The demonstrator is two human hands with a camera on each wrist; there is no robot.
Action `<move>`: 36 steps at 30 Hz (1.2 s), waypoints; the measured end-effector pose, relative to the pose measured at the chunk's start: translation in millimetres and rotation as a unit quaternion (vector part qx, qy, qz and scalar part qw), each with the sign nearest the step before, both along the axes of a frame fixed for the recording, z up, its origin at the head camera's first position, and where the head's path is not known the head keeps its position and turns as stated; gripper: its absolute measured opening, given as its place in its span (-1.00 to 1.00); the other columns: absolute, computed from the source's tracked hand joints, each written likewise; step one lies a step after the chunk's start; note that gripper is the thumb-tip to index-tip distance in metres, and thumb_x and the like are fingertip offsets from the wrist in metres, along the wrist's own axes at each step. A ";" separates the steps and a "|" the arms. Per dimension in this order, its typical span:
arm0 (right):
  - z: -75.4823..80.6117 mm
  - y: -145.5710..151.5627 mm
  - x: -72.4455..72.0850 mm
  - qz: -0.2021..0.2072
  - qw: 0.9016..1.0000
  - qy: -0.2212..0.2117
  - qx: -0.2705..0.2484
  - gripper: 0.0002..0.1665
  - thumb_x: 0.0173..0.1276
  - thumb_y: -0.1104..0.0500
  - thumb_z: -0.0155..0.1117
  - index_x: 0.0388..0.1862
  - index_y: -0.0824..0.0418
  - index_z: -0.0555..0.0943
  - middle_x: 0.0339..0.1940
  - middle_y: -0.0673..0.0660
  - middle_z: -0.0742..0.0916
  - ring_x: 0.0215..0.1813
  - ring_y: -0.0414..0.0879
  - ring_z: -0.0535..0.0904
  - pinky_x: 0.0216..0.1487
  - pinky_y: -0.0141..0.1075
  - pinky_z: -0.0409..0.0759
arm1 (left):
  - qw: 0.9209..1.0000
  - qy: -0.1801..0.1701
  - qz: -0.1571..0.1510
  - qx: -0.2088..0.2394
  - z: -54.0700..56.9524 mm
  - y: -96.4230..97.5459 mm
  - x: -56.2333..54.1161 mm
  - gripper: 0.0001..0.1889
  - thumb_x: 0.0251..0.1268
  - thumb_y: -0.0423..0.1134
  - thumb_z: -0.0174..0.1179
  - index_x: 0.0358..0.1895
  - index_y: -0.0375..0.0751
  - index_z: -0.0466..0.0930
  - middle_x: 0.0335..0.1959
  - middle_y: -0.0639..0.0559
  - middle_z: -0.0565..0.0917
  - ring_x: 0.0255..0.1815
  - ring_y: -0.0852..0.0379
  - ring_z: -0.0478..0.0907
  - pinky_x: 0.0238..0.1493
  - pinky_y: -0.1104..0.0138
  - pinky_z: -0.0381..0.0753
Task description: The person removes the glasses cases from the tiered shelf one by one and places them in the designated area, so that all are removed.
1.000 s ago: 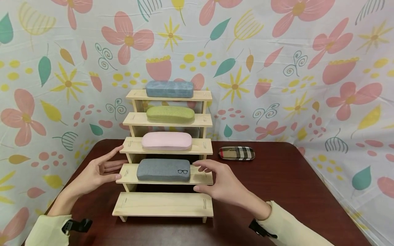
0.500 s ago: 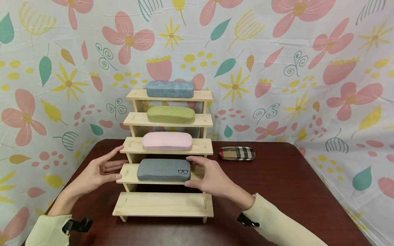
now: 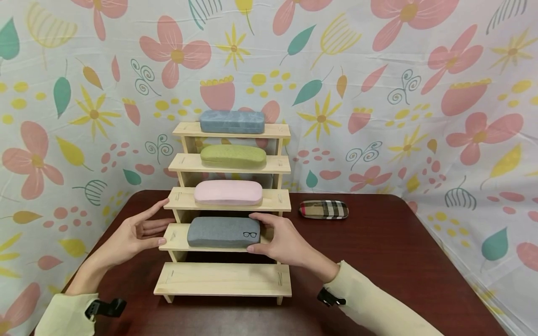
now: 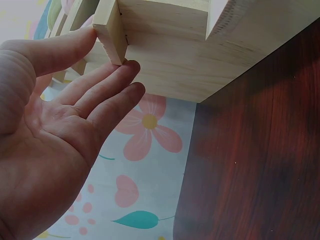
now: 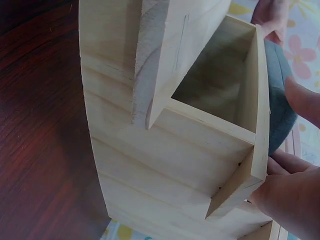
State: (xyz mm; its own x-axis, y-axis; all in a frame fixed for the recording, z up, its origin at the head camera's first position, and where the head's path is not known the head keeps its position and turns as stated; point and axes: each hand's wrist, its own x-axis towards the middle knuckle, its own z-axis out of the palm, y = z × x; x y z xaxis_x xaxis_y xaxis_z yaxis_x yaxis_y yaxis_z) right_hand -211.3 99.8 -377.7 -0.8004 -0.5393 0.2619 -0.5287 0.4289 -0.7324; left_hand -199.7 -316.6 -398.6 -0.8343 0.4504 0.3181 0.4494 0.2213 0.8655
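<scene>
A grey-blue glasses case [image 3: 222,232] with a small glasses drawing lies on the second step from the bottom of a pale wooden stepped stand [image 3: 222,280]. My right hand [image 3: 281,238] grips its right end, thumb in front and fingers behind; the right wrist view shows the thumb on the case [image 5: 281,95]. At the left end of that step, my left hand [image 3: 133,233] holds the board's end, and its index finger reaches up to the step above. The left wrist view shows the thumb and fingertips on opposite sides of the board end [image 4: 111,35].
On the steps above lie a pink glasses case [image 3: 228,192], a green one [image 3: 233,156] and a light blue one [image 3: 232,122]. A plaid case [image 3: 323,209] is on the dark red table [image 3: 378,261], right of the stand. A floral cloth [image 3: 357,93] hangs behind.
My right hand has moved left from the stand's right edge onto the right end of the grey-blue case. My left hand and the other cases have stayed in place.
</scene>
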 end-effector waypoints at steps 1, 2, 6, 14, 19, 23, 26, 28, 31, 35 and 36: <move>-0.1 -0.3 -0.1 0.000 1.000 0.001 -0.003 -0.15 0.23 0.09 0.68 0.49 0.14 0.56 0.34 0.07 0.68 0.17 -0.14 0.60 0.16 0.03 0.61 | 1.000 0.001 -0.001 0.001 0.1 0.2 0.2 -0.01 0.33 -0.62 0.34 0.73 -0.20 0.00 0.44 0.32 0.50 0.32 0.26 0.58 -0.05 0.20 0.78; 0.0 -0.2 0.2 0.000 1.000 -0.001 -0.004 -0.16 0.23 0.10 0.68 0.48 0.14 0.56 0.35 0.07 0.67 0.21 -0.12 0.60 0.18 0.05 0.61 | 1.000 0.002 -0.002 0.002 0.0 0.4 0.4 -0.02 0.33 -0.63 0.33 0.73 -0.21 0.00 0.44 0.32 0.49 0.32 0.26 0.58 -0.05 0.20 0.78; -0.7 -0.1 0.0 0.003 1.000 -0.004 -0.009 -0.17 0.24 0.12 0.68 0.48 0.14 0.57 0.37 0.08 0.66 0.27 -0.08 0.59 0.22 0.10 0.60 | 1.000 0.003 -0.005 0.004 -0.1 0.3 0.6 -0.02 0.33 -0.64 0.32 0.73 -0.22 0.00 0.43 0.30 0.51 0.32 0.25 0.58 -0.06 0.20 0.78; 1.2 6.0 1.6 0.004 1.000 -0.012 -0.025 -0.18 0.21 0.16 0.70 0.45 0.12 0.59 0.33 0.03 0.68 0.26 -0.10 0.60 0.26 -0.01 0.58 | 1.000 -0.005 0.007 -0.007 0.1 -0.9 -1.2 -0.01 0.35 -0.59 0.34 0.74 -0.17 -0.01 0.44 0.37 0.48 0.31 0.26 0.58 -0.04 0.21 0.77; 0.4 9.3 2.0 0.005 0.999 -0.024 -0.028 -0.18 0.19 0.17 0.71 0.44 0.11 0.60 0.30 0.02 0.69 0.28 -0.06 0.60 0.28 0.01 0.56 | 1.000 -0.008 0.006 -0.006 -0.8 -1.3 -0.4 -0.01 0.35 -0.59 0.35 0.74 -0.17 -0.01 0.43 0.39 0.48 0.32 0.28 0.57 -0.04 0.20 0.78; -0.1 8.7 1.6 0.007 0.999 -0.031 -0.030 -0.16 0.18 0.15 0.71 0.46 0.10 0.59 0.28 0.02 0.69 0.18 -0.08 0.62 0.20 -0.05 0.59 | 1.000 -0.006 0.003 -0.006 -1.7 -1.1 -0.7 0.00 0.34 -0.60 0.34 0.74 -0.17 -0.01 0.45 0.39 0.46 0.32 0.28 0.57 -0.04 0.20 0.77; 0.5 7.4 1.0 0.011 0.999 -0.037 -0.031 -0.14 0.19 0.13 0.71 0.47 0.11 0.57 0.22 0.03 0.71 0.08 -0.10 0.63 0.11 -0.10 0.61 | 1.000 -0.006 0.002 -0.004 -2.1 -1.3 -1.0 0.00 0.34 -0.61 0.34 0.74 -0.17 -0.01 0.45 0.39 0.46 0.32 0.27 0.57 -0.04 0.20 0.78; 1.0 6.7 0.3 0.011 0.999 -0.040 -0.029 -0.13 0.19 0.12 0.71 0.48 0.12 0.56 0.19 0.03 0.71 0.03 -0.11 0.62 0.07 -0.12 0.61 | 1.000 -0.007 0.001 -0.004 -2.3 -1.5 -1.1 0.00 0.34 -0.61 0.34 0.74 -0.17 -0.01 0.45 0.39 0.46 0.32 0.27 0.57 -0.04 0.19 0.78; 2.1 6.1 -0.5 0.007 0.999 -0.045 -0.023 -0.12 0.18 0.10 0.72 0.47 0.12 0.57 0.15 0.02 0.72 -0.02 -0.11 0.59 0.02 -0.13 0.61 | 1.000 -0.006 0.001 -0.004 -2.5 -1.7 -1.2 0.00 0.34 -0.61 0.34 0.74 -0.16 -0.02 0.47 0.40 0.44 0.33 0.27 0.57 -0.04 0.19 0.78; 2.6 5.6 -1.7 0.009 0.999 -0.049 -0.015 -0.12 0.17 0.07 0.72 0.47 0.13 0.57 0.12 0.01 0.72 -0.05 -0.11 0.58 0.00 -0.15 0.60 | 1.000 -0.005 0.000 -0.003 -2.6 -1.6 -1.4 0.00 0.34 -0.62 0.34 0.74 -0.17 -0.02 0.47 0.40 0.44 0.33 0.27 0.57 -0.04 0.20 0.78; 2.8 5.5 -1.9 0.010 0.999 -0.050 -0.014 -0.12 0.17 0.07 0.72 0.47 0.13 0.57 0.11 0.01 0.72 -0.05 -0.11 0.58 0.00 -0.16 0.60 | 1.000 -0.006 -0.001 -0.002 -2.6 -1.6 -1.5 0.00 0.33 -0.62 0.33 0.74 -0.18 -0.02 0.46 0.40 0.45 0.33 0.27 0.57 -0.04 0.19 0.78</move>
